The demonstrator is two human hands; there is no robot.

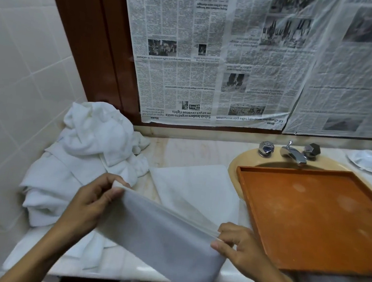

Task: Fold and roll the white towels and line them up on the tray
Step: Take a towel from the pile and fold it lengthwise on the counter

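A white towel lies spread on the marble counter, its near half lifted and folded over. My left hand pinches the lifted edge's left corner. My right hand pinches its right corner, close to the tray. The orange-brown wooden tray sits over the sink at the right and holds nothing. A heap of crumpled white towels lies at the left of the counter, just beyond my left hand.
A chrome tap with two faceted handles stands behind the tray. A white dish sits at the far right of the counter. Newspaper covers the wall behind. Tiled wall bounds the left side.
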